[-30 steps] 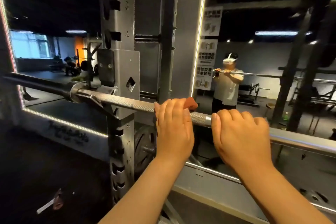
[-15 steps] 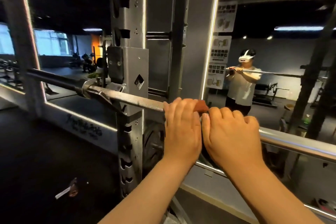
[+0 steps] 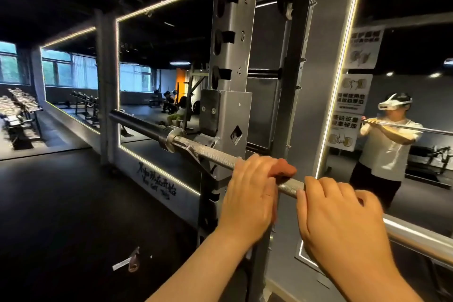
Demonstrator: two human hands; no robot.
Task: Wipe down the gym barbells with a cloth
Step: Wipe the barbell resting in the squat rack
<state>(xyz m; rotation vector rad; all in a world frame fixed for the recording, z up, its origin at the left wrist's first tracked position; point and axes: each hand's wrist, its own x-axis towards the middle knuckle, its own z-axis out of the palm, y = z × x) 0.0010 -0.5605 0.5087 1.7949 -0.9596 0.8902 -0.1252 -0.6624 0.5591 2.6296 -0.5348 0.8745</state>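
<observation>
A steel barbell (image 3: 210, 152) lies across the rack's hook and runs from the upper left down to the lower right. My left hand (image 3: 250, 193) wraps over the knurled shaft and holds a reddish-brown cloth (image 3: 284, 169) against it; only the cloth's far end shows past my fingers. My right hand (image 3: 340, 223) grips the bar just to the right, a short gap of bare shaft between the two hands.
The grey rack upright (image 3: 230, 56) with numbered holes stands right behind the bar. Wall mirrors (image 3: 157, 81) reflect the gym and a person in a headset. A dumbbell rack (image 3: 19, 110) stands far left. A small scrap (image 3: 130, 261) lies on the black floor.
My view has swung to the left. My hands were touching half a second ago and now sit slightly apart, the left hand and cloth further left along the shaft.
</observation>
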